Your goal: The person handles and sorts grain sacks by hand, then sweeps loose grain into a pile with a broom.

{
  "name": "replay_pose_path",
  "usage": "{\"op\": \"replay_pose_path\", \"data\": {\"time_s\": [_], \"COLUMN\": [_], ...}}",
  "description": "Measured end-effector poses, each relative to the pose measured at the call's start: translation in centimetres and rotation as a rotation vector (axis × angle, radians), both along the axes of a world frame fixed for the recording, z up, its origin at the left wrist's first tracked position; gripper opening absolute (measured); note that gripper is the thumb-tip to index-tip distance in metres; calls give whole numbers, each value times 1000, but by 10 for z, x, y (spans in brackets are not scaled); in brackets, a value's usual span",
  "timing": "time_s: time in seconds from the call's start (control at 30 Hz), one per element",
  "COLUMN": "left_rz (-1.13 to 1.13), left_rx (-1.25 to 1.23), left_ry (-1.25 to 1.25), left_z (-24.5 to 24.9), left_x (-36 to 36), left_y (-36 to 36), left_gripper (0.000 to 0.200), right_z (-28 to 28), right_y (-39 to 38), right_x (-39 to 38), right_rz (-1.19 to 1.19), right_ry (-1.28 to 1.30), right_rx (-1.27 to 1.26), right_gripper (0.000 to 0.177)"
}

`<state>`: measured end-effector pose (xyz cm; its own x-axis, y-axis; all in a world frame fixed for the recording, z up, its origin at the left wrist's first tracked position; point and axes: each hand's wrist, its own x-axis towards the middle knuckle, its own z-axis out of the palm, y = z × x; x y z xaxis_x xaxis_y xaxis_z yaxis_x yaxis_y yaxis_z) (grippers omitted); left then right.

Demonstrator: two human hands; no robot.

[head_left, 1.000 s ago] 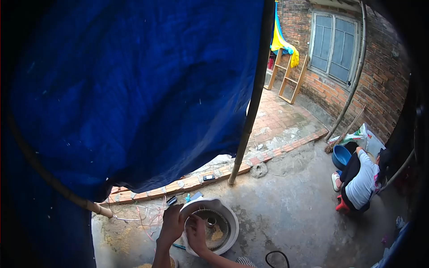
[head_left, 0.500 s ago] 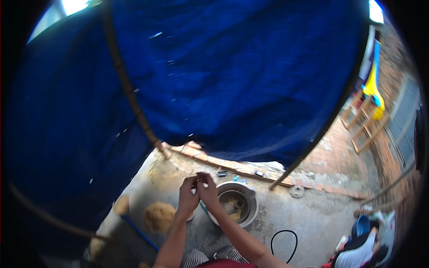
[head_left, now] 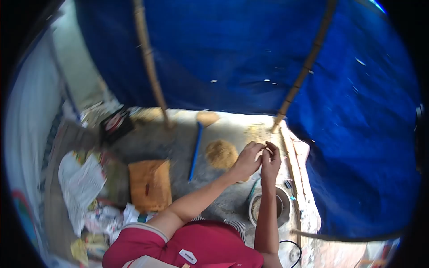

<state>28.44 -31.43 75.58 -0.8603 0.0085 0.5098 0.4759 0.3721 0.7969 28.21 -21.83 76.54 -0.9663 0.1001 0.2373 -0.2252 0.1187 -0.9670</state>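
My left hand (head_left: 248,157) and my right hand (head_left: 271,160) are raised in front of me, fingertips bent together and nearly meeting. Both look pinched, but anything between the fingers is too small or blurred to make out. Below my right forearm stands a pale round basin (head_left: 289,206) with a dark metal inside, partly hidden by that arm. Left of my hands, a mound of straw-coloured material (head_left: 221,154) lies on the concrete floor.
A blue stick (head_left: 195,152) lies left of the mound, near a brown rectangular slab (head_left: 149,185). Paper and plastic bags (head_left: 85,178) lie farther left, below a black box (head_left: 117,126). Bamboo poles (head_left: 152,67) and a blue tarp (head_left: 223,53) stand ahead. A black cable loop (head_left: 295,244) is at lower right.
My view has swung left, bringing the slab, bags and black box into sight. The wooden frame at right has left view. My hands stay together with fingers pinched.
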Motion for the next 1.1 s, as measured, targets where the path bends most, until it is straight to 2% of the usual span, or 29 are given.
{"op": "replay_pose_path", "data": {"time_s": [0.27, 0.37, 0.5, 0.6, 0.7, 0.73, 0.83, 0.93, 1.07, 1.1], "left_rz": [522, 623, 718, 825, 1029, 1050, 1141, 1201, 1296, 1311], "left_rx": [1, 25, 33, 47, 26, 30, 46, 69, 101, 203], "left_ry": [-41, -124, -183, -140, -232, -229, -249, -293, -202, -207], "left_z": [-2, 1, -8, -15, -20, -20, -22, -24, -56, -59], "left_x": [46, 65, 89, 122, 156, 165, 187, 204, 227, 235], "left_y": [-63, -55, -35, -32, -44, -48, -65, -86, -151, -174], "left_gripper": [28, 32, 32, 35, 38, 38, 40, 39, 37, 36], "right_z": [-11, -7, -20, -14, -12, -20, -25, -23, -35, -42], "right_y": [-65, -65, -57, -67, -82, -88, -107, -129, -182, -197], "right_x": [3, 9, 10, 39, 67, 71, 84, 94, 105, 105], "right_rz": [513, 661, 787, 943, 1079, 1133, 1180, 1214, 1250, 1315], "right_ry": [141, 48, 83, -92, -4, -95, -116, -107, -131, -124], "right_rx": [47, 37, 86, -16, 14, -51, -83, 4, 24, 85], "right_gripper": [27, 25, 25, 27, 22, 21, 20, 19, 18, 19]}}
